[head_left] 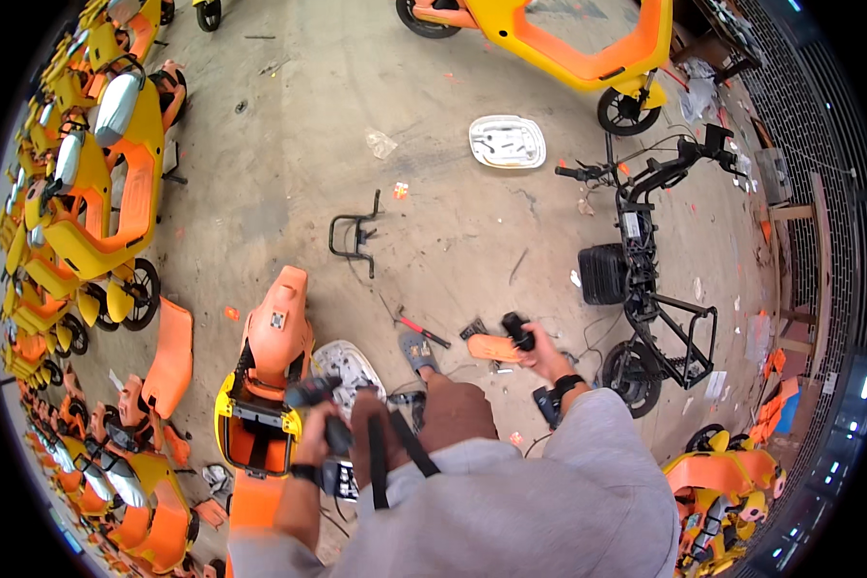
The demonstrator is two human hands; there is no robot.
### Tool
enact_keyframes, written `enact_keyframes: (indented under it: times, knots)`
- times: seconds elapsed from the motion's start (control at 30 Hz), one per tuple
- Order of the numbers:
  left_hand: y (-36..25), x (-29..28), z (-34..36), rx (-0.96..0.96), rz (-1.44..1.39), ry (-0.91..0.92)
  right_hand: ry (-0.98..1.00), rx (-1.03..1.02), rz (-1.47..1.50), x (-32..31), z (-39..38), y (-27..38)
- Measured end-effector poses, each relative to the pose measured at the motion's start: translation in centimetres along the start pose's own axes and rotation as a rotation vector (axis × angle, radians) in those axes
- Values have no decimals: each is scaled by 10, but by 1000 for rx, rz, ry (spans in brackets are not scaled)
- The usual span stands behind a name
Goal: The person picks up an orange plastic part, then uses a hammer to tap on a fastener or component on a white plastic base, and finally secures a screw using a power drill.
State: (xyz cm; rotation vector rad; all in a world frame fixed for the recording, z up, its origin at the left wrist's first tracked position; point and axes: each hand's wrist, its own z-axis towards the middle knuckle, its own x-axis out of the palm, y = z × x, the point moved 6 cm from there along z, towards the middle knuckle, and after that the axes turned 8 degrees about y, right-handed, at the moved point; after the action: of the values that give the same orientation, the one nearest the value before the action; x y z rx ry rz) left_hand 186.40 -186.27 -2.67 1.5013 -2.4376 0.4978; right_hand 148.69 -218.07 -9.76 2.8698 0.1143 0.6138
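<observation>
My left hand (310, 441) is closed around a dark cordless drill (313, 390). The drill points over the open frame of an orange and yellow scooter body piece (277, 332) beside my left leg. Out in front of my right knee, my right hand (546, 358) grips a small black cylindrical part (518, 330), whose exact kind I cannot make out. An orange plastic panel (491, 348) shows right beside that hand; whether my fingers touch it is unclear. Close to my right wrist is a black tool-like object (547, 407).
A stripped black scooter frame (634, 226) stands at the right. On the floor lie a red-handled hammer (424, 328), a black tubular bracket (354, 236), a white tray-like shell (507, 142) and another white shell (347, 364). Yellow scooters (116, 193) crowd the left; another (568, 48) stands ahead.
</observation>
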Motion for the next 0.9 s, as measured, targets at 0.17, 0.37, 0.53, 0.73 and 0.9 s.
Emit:
enact_keyframes:
  times: [0.17,0.37,0.53,0.73,0.9]
  knots:
    - [-97,83,22,239,-832,187,-367,-219,208,-95,-100,36]
    - [-167,216,15,193,-1226,758,-541,-241,387,-130,-168,-4]
    - [-215,268,63,296,-1162,485,-395,-48,384,-106,-160,23]
    - [-237,269,139,438,-1370,403,-347,-25,36,-19,-109,186]
    - [-271,251,163,346,-1209,393,-118,-292,140,71,-104,291]
